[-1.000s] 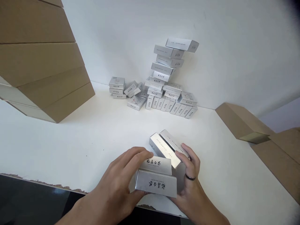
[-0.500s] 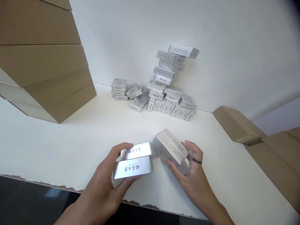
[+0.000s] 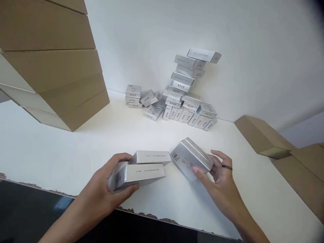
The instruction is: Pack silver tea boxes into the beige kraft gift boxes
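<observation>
worktop: white (image 3: 76, 155), its near edge chipped and ragged.
brown carton stack: leaning into view at the left (image 3: 73, 74), above the worktop's far left part.
brown cartons: lying along the right side (image 3: 263, 135).
silver box pile: at the back of the worktop against the white wall (image 3: 183, 79); a row on edge below, a stepped, uneven column above.
left arm: entering from the lower left (image 3: 73, 216), slanting up and inward.
right arm: entering from the lower right (image 3: 248, 219), slanting up and leftward.
left hand: curled in a c-shape (image 3: 103, 189), clasping two boxes; thumb under the near side, fingers round the far left end.
right hand: half curled (image 3: 224, 189), pinching two boxes; thumb on the printed broad face, fingers round the far side.
left pair of silver boxes: in front of the person (image 3: 145, 171), narrow printed sides upward, one nearer than the other.
right pair of silver boxes: just beside the left pair (image 3: 193, 157), pressed together and tilted; contact with the worktop cannot be told.
ring: dark, on a right finger (image 3: 227, 167).
</observation>
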The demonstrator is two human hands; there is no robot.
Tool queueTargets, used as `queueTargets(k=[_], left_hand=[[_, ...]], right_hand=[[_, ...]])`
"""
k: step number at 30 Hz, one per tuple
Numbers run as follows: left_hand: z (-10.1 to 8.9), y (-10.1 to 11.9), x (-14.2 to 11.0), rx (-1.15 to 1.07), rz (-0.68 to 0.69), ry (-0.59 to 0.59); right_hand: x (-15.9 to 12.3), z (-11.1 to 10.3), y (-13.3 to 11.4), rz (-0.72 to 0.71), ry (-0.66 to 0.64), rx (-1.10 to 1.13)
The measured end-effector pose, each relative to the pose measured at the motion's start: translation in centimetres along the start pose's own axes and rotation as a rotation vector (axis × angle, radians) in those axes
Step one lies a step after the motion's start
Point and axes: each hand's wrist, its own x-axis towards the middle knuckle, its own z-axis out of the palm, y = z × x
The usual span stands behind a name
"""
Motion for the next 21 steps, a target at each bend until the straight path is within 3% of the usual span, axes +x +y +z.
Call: queueTargets(k=[4, 7, 12, 14, 17, 21], left_hand=[[0.0, -0.6, -0.2, -0.049, 0.003, 0.018], [0.1, -0.5, -0.3, -0.052, -0.01, -0.001], [-0.1, -0.3, 0.2, -0.051, -0.002, -0.107], [-0.2, 0.0, 0.5, -0.042, 0.012, -0.164], [-0.1, 0.5, 0.8, -0.022, 0.01, -0.186], [0.4, 1.6, 0.8, 0.019, -0.04, -0.15]], right_hand=[[0.0, -0.8, -1.8, 0.099, -0.016, 0.142], [-0.4, -1.6, -3.0, 0.254, -0.027, 0.209], [-1.3, -3.8, -2.1, 0.465, -0.253, 0.63], [-2.2, -4.5, -0.2, 0.432, -0.287, 0.712], [-4.4, -4.1, 3.3, 0.229, -0.133, 0.74], [-8.3, -0.1, 5.5, 0.026, 0.03, 0.706]])
